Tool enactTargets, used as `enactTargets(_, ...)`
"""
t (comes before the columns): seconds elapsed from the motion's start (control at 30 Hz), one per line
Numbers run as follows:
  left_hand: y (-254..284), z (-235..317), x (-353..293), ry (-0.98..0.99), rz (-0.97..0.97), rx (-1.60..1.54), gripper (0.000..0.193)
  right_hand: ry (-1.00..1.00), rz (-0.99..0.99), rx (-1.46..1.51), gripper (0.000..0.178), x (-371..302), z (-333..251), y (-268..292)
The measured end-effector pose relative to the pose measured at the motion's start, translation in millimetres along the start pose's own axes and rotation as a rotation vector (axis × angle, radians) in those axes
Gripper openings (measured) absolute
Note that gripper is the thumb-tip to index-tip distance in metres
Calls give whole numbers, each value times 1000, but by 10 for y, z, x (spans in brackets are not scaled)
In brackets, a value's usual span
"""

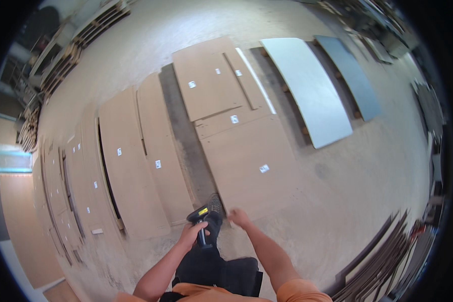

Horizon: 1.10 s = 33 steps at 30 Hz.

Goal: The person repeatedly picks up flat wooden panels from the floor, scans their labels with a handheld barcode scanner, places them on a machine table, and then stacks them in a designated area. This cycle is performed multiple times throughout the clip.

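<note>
Fingers on the left hand (190, 234) were wrapped around the handle of a black scanner (197, 215), which had a yellow patch (203, 212) on its top. The scanner was up in front of the person's leg, close to a dark shoe (214, 202). The right hand (238, 217) was just beside it, over the near corner of a big brown board (249, 161). Its fingers were bent in, but it was a bit blurry, so you cannot tell if they gripped the board's edge or only came close to it. The big board lay flat and had a white sticker (264, 168) on it. Past its far end lay another brown board (206, 85) with small stickers too. On the left, more long brown boards (133, 166) lay in rows, with dark gaps between some of them. On the right, a white board (309, 93) and a gray board (348, 78) lay side by side, well apart from the hands. Thin dark boards (375, 267) leaned together at the lower right. Wooden pallets (101, 24) were far off at the upper left. The person wore an orange shirt (301, 292) and black pants (206, 267).
</note>
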<state>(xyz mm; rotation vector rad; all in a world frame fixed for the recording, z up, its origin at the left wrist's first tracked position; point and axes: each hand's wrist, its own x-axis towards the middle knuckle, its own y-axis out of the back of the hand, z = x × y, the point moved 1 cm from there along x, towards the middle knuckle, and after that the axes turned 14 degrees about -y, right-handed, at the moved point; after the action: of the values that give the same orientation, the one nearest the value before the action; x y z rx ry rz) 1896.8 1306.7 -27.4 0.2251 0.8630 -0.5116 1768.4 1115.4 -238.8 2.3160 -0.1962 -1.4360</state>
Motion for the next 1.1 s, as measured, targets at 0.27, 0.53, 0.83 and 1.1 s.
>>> enactTargets(0.27, -1858, -484, -1219, -193, -353, 328, 37, -559, 211, 943, 40, -2906, 3817, -185)
enactTargets(0.53, -4583, -2114, -3422, -349, -1195, 855, 45, -655, 932, 1812, 39, -6248, 5849, -1629)
enactTargets(0.83, -6044, -4510, -6010, -193, -1902, 950, 37, -874, 782, 2365, 25, -6669, 6723, -3924)
enactTargets(1.1, -6825, -6112, -7547, 50, -2395, 1068, 30, -569, 763, 2406, 19, -6927, 7145, -3893)
